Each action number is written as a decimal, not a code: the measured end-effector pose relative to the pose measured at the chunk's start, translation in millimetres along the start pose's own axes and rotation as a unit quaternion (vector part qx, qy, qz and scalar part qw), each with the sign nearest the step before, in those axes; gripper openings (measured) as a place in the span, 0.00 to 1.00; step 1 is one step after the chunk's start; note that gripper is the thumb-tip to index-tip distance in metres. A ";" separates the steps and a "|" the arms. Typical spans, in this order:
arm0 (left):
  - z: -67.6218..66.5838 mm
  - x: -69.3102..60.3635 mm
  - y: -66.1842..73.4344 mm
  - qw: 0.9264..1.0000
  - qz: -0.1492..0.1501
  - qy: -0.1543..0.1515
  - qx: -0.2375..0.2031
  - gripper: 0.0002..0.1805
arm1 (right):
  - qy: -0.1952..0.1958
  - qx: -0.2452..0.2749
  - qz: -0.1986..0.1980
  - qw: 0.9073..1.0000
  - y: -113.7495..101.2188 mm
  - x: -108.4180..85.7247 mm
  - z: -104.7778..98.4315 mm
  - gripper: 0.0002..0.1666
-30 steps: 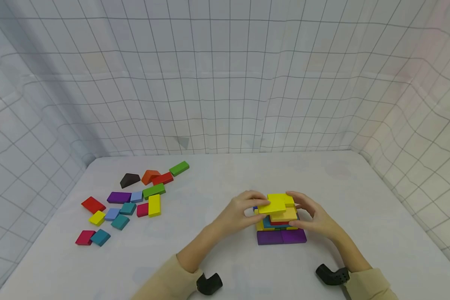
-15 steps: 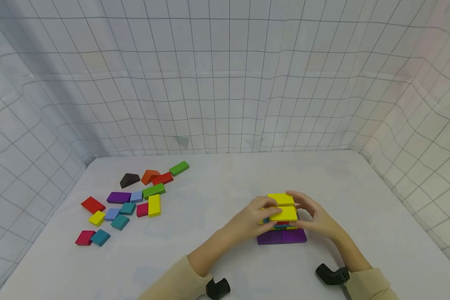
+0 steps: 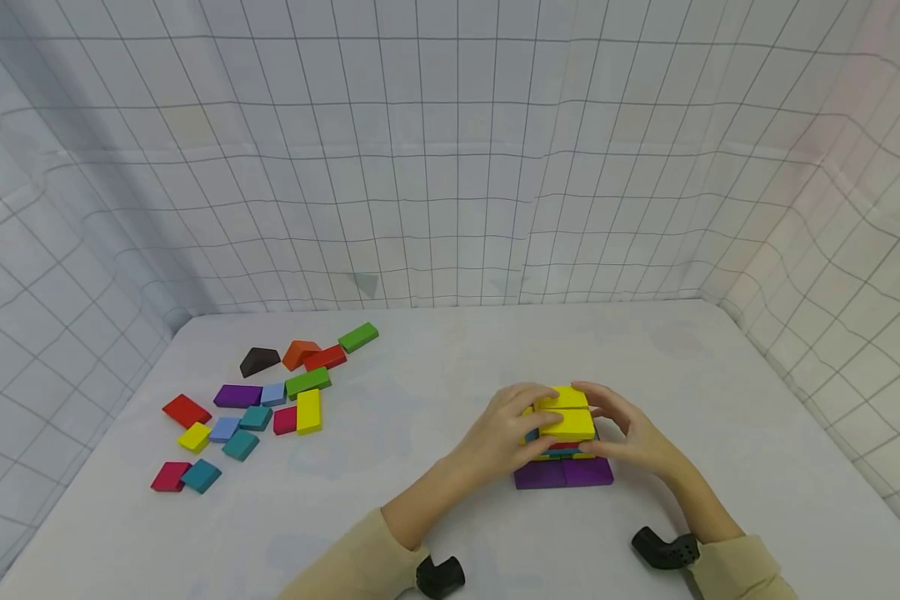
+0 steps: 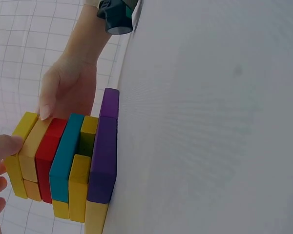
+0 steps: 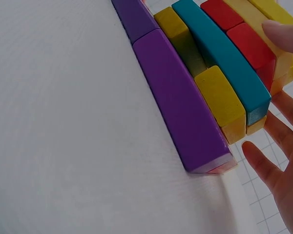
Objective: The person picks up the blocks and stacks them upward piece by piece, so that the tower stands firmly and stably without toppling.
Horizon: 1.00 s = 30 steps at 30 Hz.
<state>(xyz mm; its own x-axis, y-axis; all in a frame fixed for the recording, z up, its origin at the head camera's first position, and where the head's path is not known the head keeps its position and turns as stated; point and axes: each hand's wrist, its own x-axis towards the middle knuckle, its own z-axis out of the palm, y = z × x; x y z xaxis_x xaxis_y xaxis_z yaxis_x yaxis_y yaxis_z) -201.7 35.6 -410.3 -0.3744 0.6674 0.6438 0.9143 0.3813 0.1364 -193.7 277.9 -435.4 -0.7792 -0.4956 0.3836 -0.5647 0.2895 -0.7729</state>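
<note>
"One change to enter from the head view?"

"We enter the front yellow block (image 3: 568,427), right of centre: a second ago it jutted left, now it lies flush against the rear yellow block (image 3: 570,398) atop the stack (image 3: 567,446). Left hand (image 3: 501,432): thumb and fingers pinch the yellow pair. Right hand (image 3: 637,437): thumb and fingers grip the stack's right end. Loose blocks (image 3: 307,382), left of frame: unmoved."

"Left wrist view, lower left?"

"We list, below the yellow: tan block (image 4: 34,151), red block (image 4: 51,158), teal block (image 4: 68,158), lower yellow block (image 4: 79,187), purple block (image 4: 103,161)."

"Right wrist view?"

"Thumb, upper right, against the tan layer; fingers behind the stack, and we cannot tell which tips touch."

"Meaning?"

"We judge the top layer squared up, though neither hand has let go."
</note>
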 end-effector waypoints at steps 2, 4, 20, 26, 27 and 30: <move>1.1 0.2 -0.1 1.000 -0.009 0.003 -0.018 0.14 | 0.001 0.000 0.000 1.000 -0.9 0.0 -0.1 0.41; 2.1 0.3 0.0 0.999 -0.018 0.003 -0.031 0.14 | 0.002 -0.001 -0.001 1.000 -1.7 0.2 -0.1 0.40; 8.6 -6.3 -6.7 0.958 -0.186 -0.069 -0.209 0.33 | 0.005 0.005 0.006 1.000 -4.1 -0.4 0.6 0.37; 9.8 -5.4 -8.4 0.941 -0.207 -0.067 -0.260 0.34 | 0.003 0.002 0.009 1.000 -2.5 -0.9 0.2 0.37; 9.9 -5.3 -8.5 0.938 -0.212 -0.068 -0.265 0.34 | 0.003 0.003 0.007 1.000 -2.1 -0.9 0.0 0.37; 9.9 -4.7 -8.3 0.935 -0.218 -0.069 -0.272 0.34 | 0.002 0.004 0.006 1.000 -1.4 -0.7 -0.2 0.37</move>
<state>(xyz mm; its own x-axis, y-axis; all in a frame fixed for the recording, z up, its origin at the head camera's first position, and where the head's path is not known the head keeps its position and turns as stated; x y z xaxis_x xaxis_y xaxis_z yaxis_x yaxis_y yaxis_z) -209.0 35.7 -421.9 -0.7125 0.6138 0.3400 0.5994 0.2804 0.7498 -192.4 278.0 -434.4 -0.7869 -0.4893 0.3760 -0.5529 0.2887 -0.7816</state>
